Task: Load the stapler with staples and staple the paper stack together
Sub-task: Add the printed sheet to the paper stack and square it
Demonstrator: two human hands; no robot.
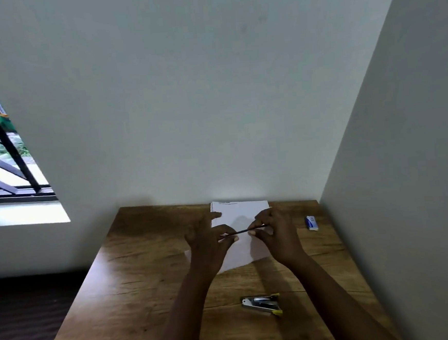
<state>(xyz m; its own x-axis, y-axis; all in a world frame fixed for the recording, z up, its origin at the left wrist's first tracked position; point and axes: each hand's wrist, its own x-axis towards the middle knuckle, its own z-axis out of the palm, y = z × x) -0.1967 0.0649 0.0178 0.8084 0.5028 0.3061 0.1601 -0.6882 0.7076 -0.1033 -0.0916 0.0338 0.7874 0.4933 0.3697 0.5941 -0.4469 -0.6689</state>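
A white paper stack (241, 214) lies at the far middle of the wooden table (145, 270). Above it, my left hand (209, 238) and my right hand (274, 230) pinch the two ends of a thin dark strip of staples (240, 232) held between them. A small metal stapler (263, 304) with yellow ends lies open on its side near the table's front, apart from both hands.
A small blue and white staple box (311, 222) lies at the far right of the table. White walls close in behind and on the right. A barred window (5, 160) is at the left, over a dark floor.
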